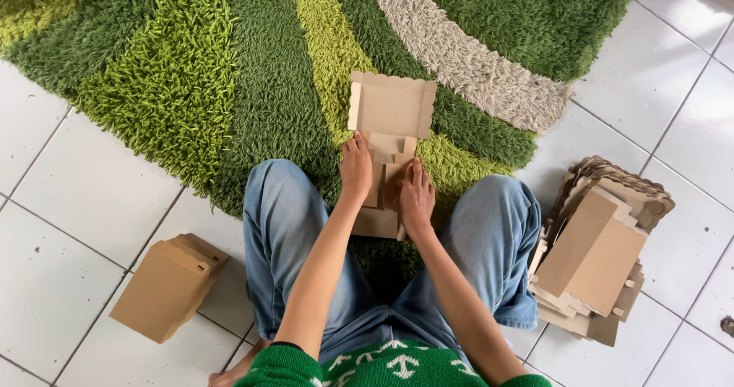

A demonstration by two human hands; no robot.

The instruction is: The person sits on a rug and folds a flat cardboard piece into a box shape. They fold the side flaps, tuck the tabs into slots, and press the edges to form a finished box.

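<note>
- Left hand and right hand pressed flat on a half-folded brown cardboard box blank, lying on the green shag rug between the knees.
- One finished brown cardboard box lay on the white tiled floor; a stack of flat brown blanks remained unfolded.

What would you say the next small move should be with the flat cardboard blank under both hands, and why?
Probably fold the side flaps up. Both the left hand and the right hand press the blank flat on the rug, its far panel lying open, while a finished box lies on the tiles.
</note>
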